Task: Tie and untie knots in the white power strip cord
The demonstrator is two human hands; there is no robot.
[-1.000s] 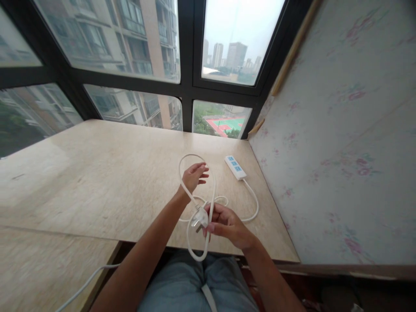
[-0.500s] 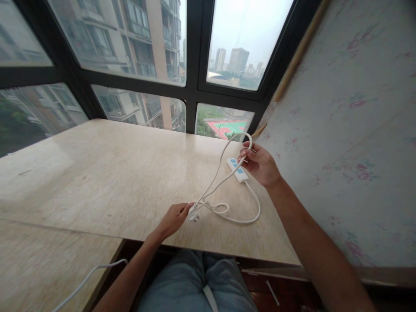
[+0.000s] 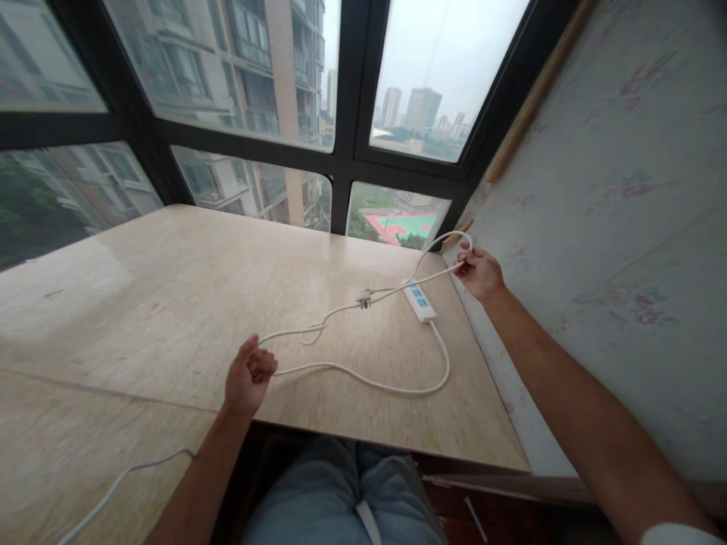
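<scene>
A white power cord (image 3: 363, 381) stretches between my two hands above the beige tabletop. My left hand (image 3: 248, 375) is closed around the cord near the front edge, with one length running from it toward the plug and another curving back to the power strip. My right hand (image 3: 480, 272) pinches a loop of the cord at the right, close to the wall. Between the hands hangs the plug (image 3: 364, 300), its prongs showing, and a small slack loop lies left of it. The white power strip (image 3: 419, 301) with blue sockets rests on the tabletop, partly crossed by the cord.
The beige tabletop (image 3: 170, 303) reaches to dark-framed windows (image 3: 341, 174). A flowered wall (image 3: 625, 265) borders it on the right. Another pale cable (image 3: 122, 478) lies at the lower left, by my left forearm. My legs (image 3: 341, 492) are below the front edge.
My left hand has let go of the plug, moved left and gripped the cord farther along. My right hand has shifted right with its loop. The cord is spread wider, and the plug hangs mid-way.
</scene>
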